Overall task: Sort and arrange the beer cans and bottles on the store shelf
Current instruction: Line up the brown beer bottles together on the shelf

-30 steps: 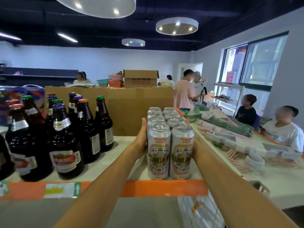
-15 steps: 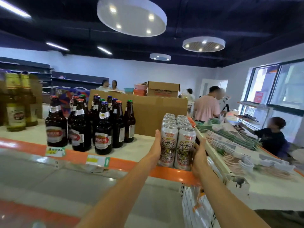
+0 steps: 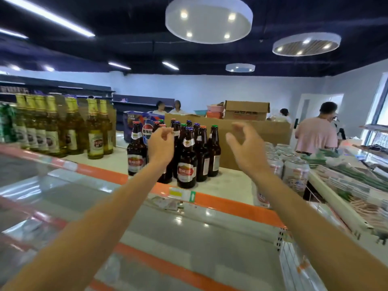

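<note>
Reaching for the brown bottles (image 3: 186, 162), left hand (image 3: 160, 144) and right hand (image 3: 244, 150) hovered loosely curled, empty; gripping 2 necks seemed next.

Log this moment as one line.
left hand: at brown bottles, grip unclear | right hand: raised, holds nothing | cans: on shelf

Left grip (image 3: 160, 143) and right grip (image 3: 244, 150) are bare — forearms (image 3: 117, 208) slim and uncovered too.
</note>
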`<state>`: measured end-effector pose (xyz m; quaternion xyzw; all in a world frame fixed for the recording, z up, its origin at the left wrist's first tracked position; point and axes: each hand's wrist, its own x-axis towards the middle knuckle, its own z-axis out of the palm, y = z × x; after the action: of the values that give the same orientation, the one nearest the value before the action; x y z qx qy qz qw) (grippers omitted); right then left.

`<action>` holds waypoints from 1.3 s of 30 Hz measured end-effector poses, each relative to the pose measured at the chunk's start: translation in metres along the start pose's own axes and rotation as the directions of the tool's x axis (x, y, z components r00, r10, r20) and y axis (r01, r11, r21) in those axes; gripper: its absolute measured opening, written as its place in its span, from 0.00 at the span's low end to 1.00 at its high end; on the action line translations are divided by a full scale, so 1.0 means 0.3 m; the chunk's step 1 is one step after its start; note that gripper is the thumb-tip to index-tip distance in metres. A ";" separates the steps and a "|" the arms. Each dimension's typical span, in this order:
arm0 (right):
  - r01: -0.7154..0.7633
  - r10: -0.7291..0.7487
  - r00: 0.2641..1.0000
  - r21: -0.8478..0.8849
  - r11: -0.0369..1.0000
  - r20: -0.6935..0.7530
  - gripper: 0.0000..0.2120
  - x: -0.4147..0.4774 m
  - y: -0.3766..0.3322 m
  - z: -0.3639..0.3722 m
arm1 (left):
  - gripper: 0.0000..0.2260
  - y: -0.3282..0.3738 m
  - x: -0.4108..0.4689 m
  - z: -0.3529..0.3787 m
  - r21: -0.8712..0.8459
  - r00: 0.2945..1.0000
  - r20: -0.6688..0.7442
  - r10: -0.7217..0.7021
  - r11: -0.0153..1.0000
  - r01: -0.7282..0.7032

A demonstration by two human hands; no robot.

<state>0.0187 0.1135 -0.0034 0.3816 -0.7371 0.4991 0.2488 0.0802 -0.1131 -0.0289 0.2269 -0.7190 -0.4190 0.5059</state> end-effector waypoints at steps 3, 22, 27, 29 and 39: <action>-0.085 0.090 0.982 -0.035 0.996 0.166 0.22 0.000 0.023 0.196 | 0.14 -0.131 0.100 -0.107 0.079 0.996 0.032 -0.087 0.993 0.084; -0.447 0.448 0.893 -0.020 0.894 0.053 0.38 0.004 0.119 0.636 | 0.34 -0.604 0.163 -0.079 0.163 0.847 0.528 -0.067 0.986 -0.024; -0.418 0.418 0.906 -0.012 0.908 0.072 0.38 0.000 0.102 0.661 | 0.34 -0.604 0.142 -0.056 0.129 0.886 0.451 -0.112 0.990 0.059; -0.416 0.416 0.907 -0.009 0.909 0.070 0.38 -0.004 0.102 0.666 | 0.35 -0.599 0.142 -0.051 0.116 0.887 0.444 -0.130 0.989 0.087; -0.380 0.379 0.915 -0.017 0.925 0.136 0.39 0.002 0.143 0.651 | 0.35 -0.589 0.130 -0.064 0.080 0.885 0.445 -0.139 0.990 0.115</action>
<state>-0.0137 -0.0586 -0.1001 0.2660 -0.8100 0.5139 0.0944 0.0655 -0.2459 -0.1524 0.1836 -0.8105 -0.4737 0.2915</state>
